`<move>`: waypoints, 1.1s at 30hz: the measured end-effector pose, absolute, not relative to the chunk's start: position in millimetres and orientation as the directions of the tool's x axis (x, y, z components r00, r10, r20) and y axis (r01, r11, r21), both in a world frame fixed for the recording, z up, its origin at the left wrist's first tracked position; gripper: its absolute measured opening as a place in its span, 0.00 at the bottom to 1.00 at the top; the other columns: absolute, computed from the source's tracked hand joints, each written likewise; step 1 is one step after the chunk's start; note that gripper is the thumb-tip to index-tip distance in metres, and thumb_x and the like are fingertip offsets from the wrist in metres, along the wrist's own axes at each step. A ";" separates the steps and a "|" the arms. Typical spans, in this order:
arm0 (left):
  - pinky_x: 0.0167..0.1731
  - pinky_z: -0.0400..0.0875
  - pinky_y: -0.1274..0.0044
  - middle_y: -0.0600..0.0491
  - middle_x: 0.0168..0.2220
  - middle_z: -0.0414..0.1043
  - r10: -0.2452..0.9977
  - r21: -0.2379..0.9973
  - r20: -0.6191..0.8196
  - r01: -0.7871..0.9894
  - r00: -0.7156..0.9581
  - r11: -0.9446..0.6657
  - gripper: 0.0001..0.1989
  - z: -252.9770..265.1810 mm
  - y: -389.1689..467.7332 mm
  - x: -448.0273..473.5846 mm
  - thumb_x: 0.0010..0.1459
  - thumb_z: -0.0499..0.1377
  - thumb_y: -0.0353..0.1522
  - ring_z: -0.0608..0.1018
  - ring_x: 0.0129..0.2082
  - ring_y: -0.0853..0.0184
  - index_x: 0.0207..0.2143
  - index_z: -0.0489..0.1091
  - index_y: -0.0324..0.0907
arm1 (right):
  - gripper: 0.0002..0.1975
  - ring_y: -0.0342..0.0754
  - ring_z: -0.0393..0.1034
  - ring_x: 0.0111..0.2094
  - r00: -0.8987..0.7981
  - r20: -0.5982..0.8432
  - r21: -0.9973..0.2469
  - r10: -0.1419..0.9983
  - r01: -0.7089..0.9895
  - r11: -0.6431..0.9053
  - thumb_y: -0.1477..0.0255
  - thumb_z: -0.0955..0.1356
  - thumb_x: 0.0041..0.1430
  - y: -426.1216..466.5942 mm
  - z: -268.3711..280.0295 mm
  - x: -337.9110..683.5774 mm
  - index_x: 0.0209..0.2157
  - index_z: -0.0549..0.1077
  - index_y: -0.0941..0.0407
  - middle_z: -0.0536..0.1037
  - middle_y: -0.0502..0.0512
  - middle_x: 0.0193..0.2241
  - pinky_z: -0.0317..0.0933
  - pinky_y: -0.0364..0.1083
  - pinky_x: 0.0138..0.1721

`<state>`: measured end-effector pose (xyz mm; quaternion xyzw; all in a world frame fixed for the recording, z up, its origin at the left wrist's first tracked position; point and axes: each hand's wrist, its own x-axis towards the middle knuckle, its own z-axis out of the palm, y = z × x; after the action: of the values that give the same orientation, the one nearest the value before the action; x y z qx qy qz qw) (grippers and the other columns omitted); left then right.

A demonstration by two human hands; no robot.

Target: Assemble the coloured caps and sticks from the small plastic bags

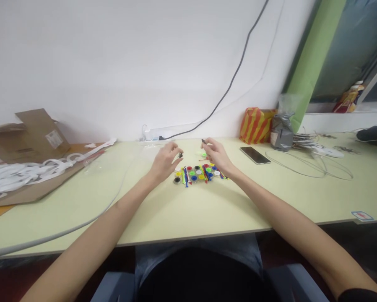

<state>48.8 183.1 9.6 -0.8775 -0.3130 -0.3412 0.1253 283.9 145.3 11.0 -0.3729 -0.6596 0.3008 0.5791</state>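
Observation:
My left hand (pixel 167 161) is raised over the table, its thumb and fingers closed on a small black piece (pixel 180 155). To its right, my right hand (pixel 218 156) pinches a small dark piece (pixel 204 141) that sticks up past the fingertips. What kind of parts these are is too small to tell. Below and between both hands lie several round caps, among them a black one (pixel 177 180), a blue one (pixel 193 178) and a red one (pixel 189 168). Thin coloured strips (pixel 185 176) lie in bunches among them. A bright green piece (pixel 204 154) is partly hidden behind my right hand.
A phone (pixel 255 155) lies to the right, near a striped bag (pixel 255 126) and a grey bag (pixel 282 133). Loose thin cable (pixel 301 169) curls beyond it. On the left are a cardboard box (pixel 46 134), white strips (pixel 24 178) and a pale cable (pixel 81 225). A power strip (pixel 153 137) sits against the wall.

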 end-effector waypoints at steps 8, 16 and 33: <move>0.35 0.67 0.73 0.56 0.28 0.69 0.692 0.362 0.561 0.618 0.454 -0.698 0.11 8.3 213.2 26.1 0.57 0.63 0.38 0.72 0.30 0.66 0.40 0.71 0.43 | 0.14 0.44 0.55 0.24 0.224 0.687 -0.719 0.691 0.349 0.601 0.58 0.62 0.65 165.0 12.5 312.6 0.33 0.66 0.53 0.63 0.47 0.24 0.49 0.42 0.26; 0.36 0.73 0.72 0.49 0.37 0.78 0.817 0.732 0.047 0.536 0.574 -0.419 0.20 11.4 221.8 -1.4 0.54 0.64 0.46 0.79 0.34 0.64 0.41 0.69 0.41 | 0.12 0.45 0.62 0.29 0.238 0.689 -0.705 0.685 0.439 0.557 0.62 0.63 0.64 183.5 -1.7 328.7 0.31 0.67 0.55 0.70 0.50 0.28 0.54 0.44 0.32; 0.30 0.62 0.78 0.52 0.33 0.72 0.660 0.571 -0.179 0.624 0.729 -0.534 0.22 13.4 226.8 -11.8 0.50 0.68 0.46 0.71 0.32 0.67 0.42 0.77 0.42 | 0.14 0.41 0.55 0.20 0.121 0.631 -0.765 0.766 0.260 0.589 0.59 0.65 0.63 176.7 -4.3 318.4 0.32 0.69 0.55 0.62 0.45 0.19 0.47 0.41 0.21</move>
<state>-11.8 226.8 13.4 -0.8753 -0.3667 -0.0290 -0.3138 318.4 176.7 -4.3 -0.4059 -0.6316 0.2013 0.6291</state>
